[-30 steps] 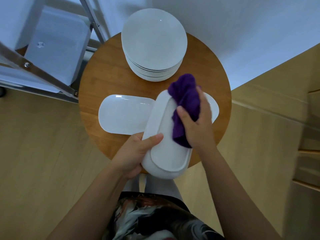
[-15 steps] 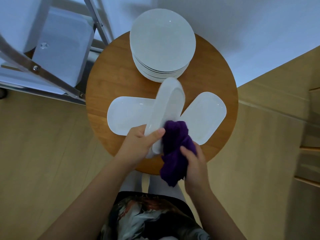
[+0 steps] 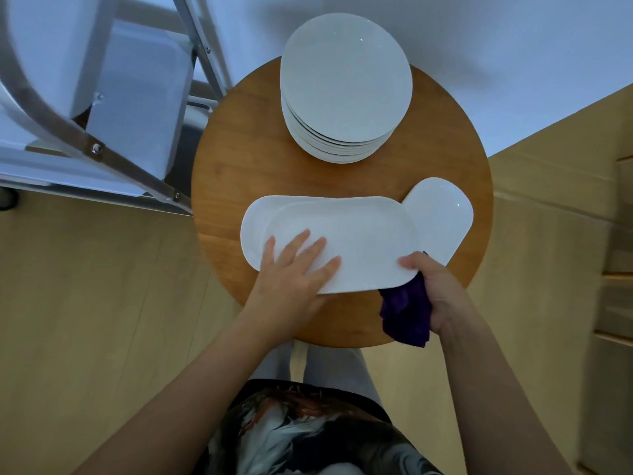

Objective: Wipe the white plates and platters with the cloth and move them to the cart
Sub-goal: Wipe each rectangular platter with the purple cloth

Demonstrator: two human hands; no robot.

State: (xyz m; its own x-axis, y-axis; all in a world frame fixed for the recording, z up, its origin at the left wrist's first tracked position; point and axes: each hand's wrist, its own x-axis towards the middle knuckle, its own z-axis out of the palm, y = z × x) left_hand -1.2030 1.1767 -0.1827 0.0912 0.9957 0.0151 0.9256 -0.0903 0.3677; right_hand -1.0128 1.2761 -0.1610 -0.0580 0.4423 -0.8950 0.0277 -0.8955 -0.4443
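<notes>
We see a white oblong platter (image 3: 346,241) lying flat across the near half of the round wooden bench (image 3: 239,138), stacked on a second white platter (image 3: 251,228) whose rounded end shows past its left edge. Our left hand (image 3: 294,269) rests on the top platter with its fingers (image 3: 298,243) straight and spread. Our right hand (image 3: 435,289) pinches the platter's near right corner, thumb on top, and the same hand holds the bunched purple cloth (image 3: 406,315), which hangs past the bench's near rim. A third white platter (image 3: 442,217) lies angled at the right, just beside the bench edge and partly under the top platter's end. The stack of round white plates (image 3: 346,84) sits at the far side, overhanging the far rim, well apart from the platters, with bare wood between them. At the left, the metal-framed cart (image 3: 102,152) with pale trays stands just beside the bench. Light wooden floor (image 3: 102,303) lies open on both sides, and a white wall (image 3: 513,46) is beyond
</notes>
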